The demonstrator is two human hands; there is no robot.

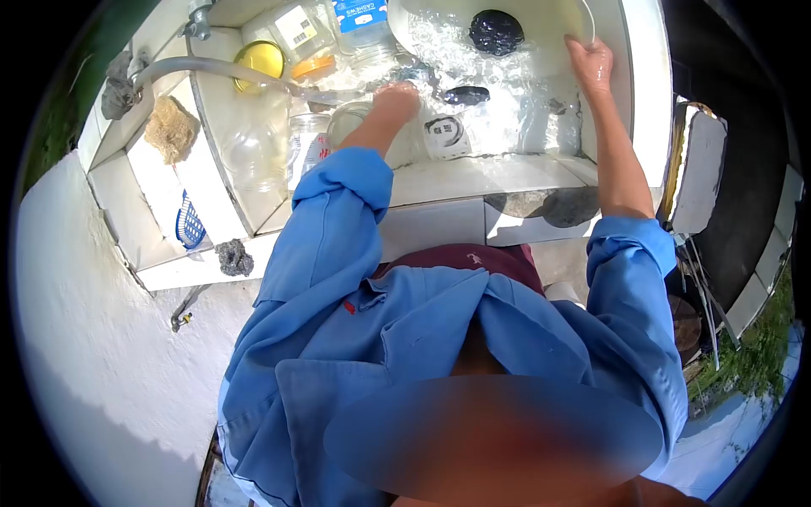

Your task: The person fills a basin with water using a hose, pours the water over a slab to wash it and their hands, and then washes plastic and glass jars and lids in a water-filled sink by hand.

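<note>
My right hand [591, 66] grips the rim of a white basin [577, 15], which tilts in the water at the back of the tiled sink [473, 177]. Wet and closed, my left hand [395, 101] reaches into bright, splashing water. The clear hose [228, 66] runs up to it, but glare hides what its fingers hold. Close by that hand are a clear jar [348, 125] and a labelled container [446, 137]. A round black object [496, 32] lies inside the basin, and a smaller dark piece [466, 95] sits in the water in front.
Left in the sink are a yellow lid [260, 61], an orange lid [312, 66], a plastic bottle [253, 152] and a blue-labelled jar [361, 21]. A loofah [171, 129], blue mesh basket [190, 221] and scouring pad [234, 258] rest on the ledge. A tap [198, 19] stands at back left.
</note>
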